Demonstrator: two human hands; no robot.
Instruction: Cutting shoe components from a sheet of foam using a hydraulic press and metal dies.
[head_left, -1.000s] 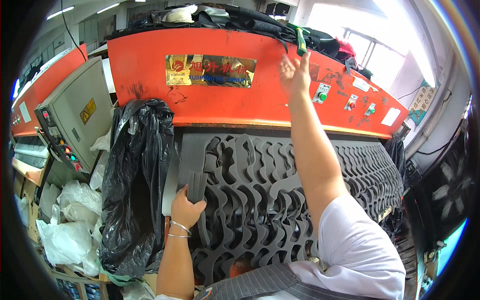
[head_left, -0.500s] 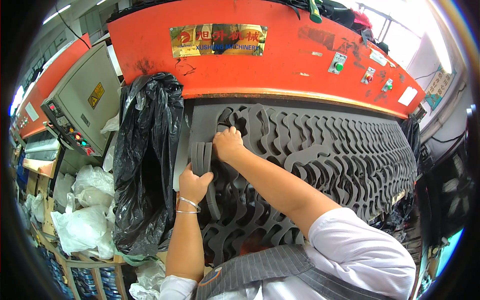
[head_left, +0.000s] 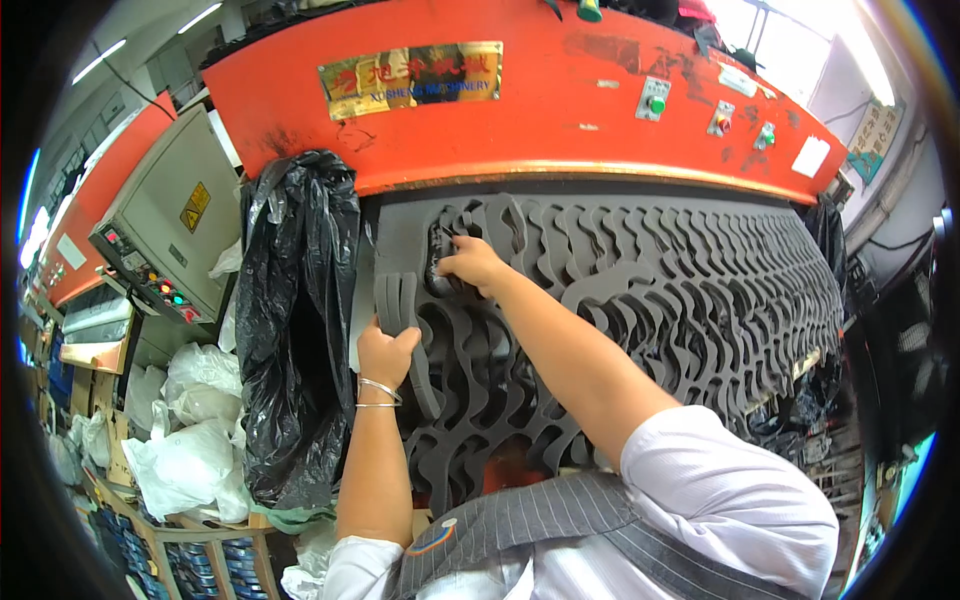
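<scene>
My left hand [head_left: 388, 350] is closed round a small stack of grey foam strips [head_left: 395, 295] standing upright from its grip. Just right of it, my right hand [head_left: 474, 266] reaches over a long rounded cutout [head_left: 438, 245] in the thick grey foam sheet [head_left: 400, 235]. The thumb and forefinger of that hand are apart at the cutout's right edge; its other fingers are partly hidden. Dark, shiny material shows inside the cutout. Wavy foam pieces [head_left: 575, 240] and curved gaps in rows cover the sheet to the right.
An orange machine beam [head_left: 560, 110] with push buttons spans the far side. On the left hang black plastic sheeting [head_left: 295, 330] and a grey control box [head_left: 165, 220]; white plastic bags [head_left: 185, 460] lie below. Wooden-framed racks [head_left: 200, 550] stand at lower left.
My right hand has shifted slightly up and right, away from the strips, and its fingers have parted, uncovering the cutout. My left hand still holds the foam strips. The head view has shifted slightly.
</scene>
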